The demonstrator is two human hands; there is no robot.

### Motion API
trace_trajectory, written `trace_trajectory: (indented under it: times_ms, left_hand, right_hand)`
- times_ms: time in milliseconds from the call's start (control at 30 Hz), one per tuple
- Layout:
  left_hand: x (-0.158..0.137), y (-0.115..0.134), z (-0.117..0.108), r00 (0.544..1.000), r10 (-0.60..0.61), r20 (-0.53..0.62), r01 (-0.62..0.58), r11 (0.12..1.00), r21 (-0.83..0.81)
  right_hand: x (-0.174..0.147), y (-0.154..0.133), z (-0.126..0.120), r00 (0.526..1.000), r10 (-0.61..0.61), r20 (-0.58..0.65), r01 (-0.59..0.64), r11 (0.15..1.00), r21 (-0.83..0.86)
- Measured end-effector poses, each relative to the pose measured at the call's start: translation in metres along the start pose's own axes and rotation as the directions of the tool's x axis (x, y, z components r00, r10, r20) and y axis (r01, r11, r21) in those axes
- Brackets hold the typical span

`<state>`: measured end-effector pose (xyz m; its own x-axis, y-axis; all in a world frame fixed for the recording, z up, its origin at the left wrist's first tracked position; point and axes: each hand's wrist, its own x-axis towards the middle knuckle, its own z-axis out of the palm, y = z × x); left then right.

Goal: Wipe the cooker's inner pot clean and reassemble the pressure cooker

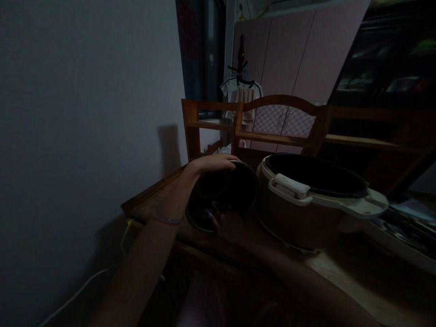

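Observation:
A round black pot stands tilted on the wooden desk, its dark opening facing me. My left hand reaches over its far left rim and grips it, the fingers curled over the edge. Low at the near side of the pot's mouth is my right hand, its fingers closed and partly lost in shadow. Beside those fingers shows a small whitish patch, too dim to name. Just right of the pot sits a large lidless cooker with a white rim and handle, its inside black.
The wooden desk has a raised back shelf. At the right lies a pale tray with dark items. A plain wall closes off the left, and a white cable hangs by the desk's corner. Clothes hang behind.

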<state>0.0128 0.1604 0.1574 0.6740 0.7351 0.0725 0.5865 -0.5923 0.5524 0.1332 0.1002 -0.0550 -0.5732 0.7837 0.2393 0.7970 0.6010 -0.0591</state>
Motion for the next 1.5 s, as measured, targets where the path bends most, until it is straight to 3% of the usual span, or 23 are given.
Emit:
trace_trajectory:
  times_ms: [133, 233, 500, 633, 800, 1000, 1500]
  left_hand:
    - [-0.002, 0.004, 0.0, 1.0, -0.012, 0.012, 0.012, 0.999, -0.037]
    - [-0.003, 0.004, 0.001, 1.0, -0.024, 0.003, 0.024, 0.999, -0.047]
    - [-0.007, -0.004, -0.001, 1.0, 0.002, -0.018, -0.003, 0.999, -0.046]
    - [-0.007, -0.009, 0.0, 1.0, 0.016, -0.02, -0.017, 0.997, -0.079]
    - [-0.005, -0.008, -0.001, 1.0, 0.02, -0.012, -0.021, 0.996, -0.084]
    - [-0.004, -0.001, -0.001, 1.0, 0.014, 0.002, -0.014, 0.999, -0.051]
    - [-0.001, -0.005, 0.0, 1.0, -0.013, 0.002, 0.013, 0.989, -0.148]
  right_hand:
    - [-0.001, 0.0, -0.006, 0.999, -0.041, -0.029, 0.042, 0.999, 0.014]
    - [-0.004, -0.003, -0.013, 0.996, -0.086, 0.027, 0.087, 0.996, -0.021]
    - [-0.008, -0.003, -0.013, 0.997, -0.032, 0.071, 0.04, 0.992, -0.121]
    - [-0.008, -0.001, -0.009, 0.999, 0.037, -0.036, -0.04, 0.995, -0.092]
    - [-0.012, -0.001, -0.011, 0.992, 0.027, -0.124, -0.031, 0.999, -0.027]
    - [-0.022, 0.002, -0.014, 0.997, 0.009, -0.081, -0.007, 1.0, 0.022]
    - [-0.038, 0.001, -0.021, 0.997, -0.026, -0.079, 0.028, 0.999, 0.025]
